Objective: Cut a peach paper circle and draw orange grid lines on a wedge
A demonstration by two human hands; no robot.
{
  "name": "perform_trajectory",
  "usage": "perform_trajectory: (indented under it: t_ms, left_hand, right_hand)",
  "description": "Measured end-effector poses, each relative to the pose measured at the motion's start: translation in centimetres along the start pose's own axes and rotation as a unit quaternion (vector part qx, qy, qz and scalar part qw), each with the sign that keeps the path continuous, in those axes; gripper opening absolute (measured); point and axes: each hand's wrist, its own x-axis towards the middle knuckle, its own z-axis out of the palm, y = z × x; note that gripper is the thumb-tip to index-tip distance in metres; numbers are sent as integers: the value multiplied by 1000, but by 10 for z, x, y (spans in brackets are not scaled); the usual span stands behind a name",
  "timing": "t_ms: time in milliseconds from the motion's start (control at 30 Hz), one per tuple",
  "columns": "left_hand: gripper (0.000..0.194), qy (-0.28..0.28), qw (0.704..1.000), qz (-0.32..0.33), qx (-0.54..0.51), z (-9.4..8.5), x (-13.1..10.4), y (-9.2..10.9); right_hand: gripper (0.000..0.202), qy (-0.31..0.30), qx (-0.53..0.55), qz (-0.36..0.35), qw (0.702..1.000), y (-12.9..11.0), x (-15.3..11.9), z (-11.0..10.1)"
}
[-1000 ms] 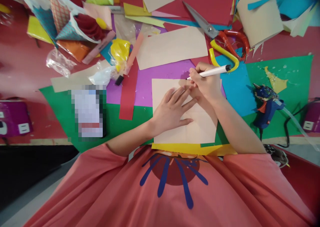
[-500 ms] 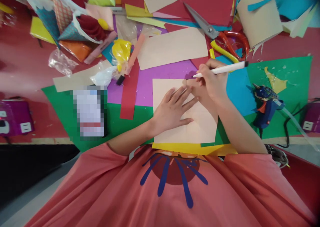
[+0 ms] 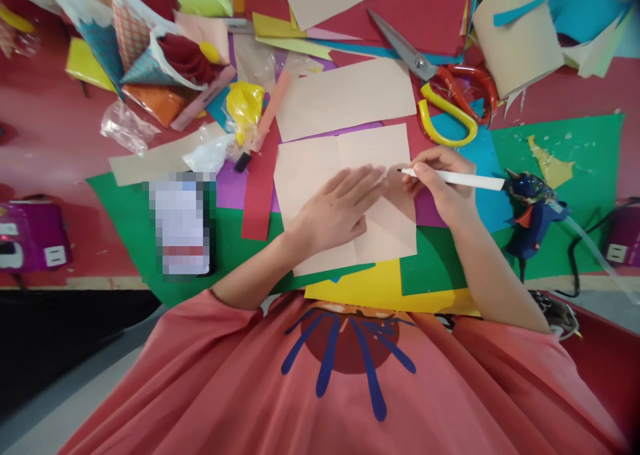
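Observation:
A pale peach sheet of paper, with a faint crease down its middle, lies in front of me over purple and green sheets. My left hand rests on it, fingers stretched out and close together, thumb tucked under. Between the thumb and fingers of my right hand is a white marker pen. Its dark tip points left, near the sheet's right side; whether the tip touches the paper I cannot tell. A second peach strip of paper lies just beyond the sheet.
Beyond my right hand are large scissors with red and yellow handles. A blue glue gun lies on the green sheet at the right. To the left are a blurred-out phone, a red strip and a yellow bag.
The peach sheet has shifted left and away from me and turned slightly. My left hand's fingers have drawn together. My right hand has moved right and nearer to me with the marker pen.

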Motion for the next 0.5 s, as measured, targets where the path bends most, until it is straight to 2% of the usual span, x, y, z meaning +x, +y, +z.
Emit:
perform_trajectory:
  t_ms: [67, 133, 367, 500]
  left_hand:
    - [61, -28, 998, 50, -1, 2, 4, 4]
    - [57, -40, 997, 64, -4, 4, 6, 8]
    - [45, -52, 998, 24, -29, 2, 9, 13]
    - [45, -33, 998, 29, -33, 4, 8, 12]
  right_hand:
    - [23, 29, -6, -3, 1000, 3, -5, -2]
    - [24, 51, -24, -5, 998, 5, -8, -5]
    - [33, 66, -150, -24, 986, 11, -18, -14]
    - [32, 58, -163, -33, 984, 14, -18, -13]
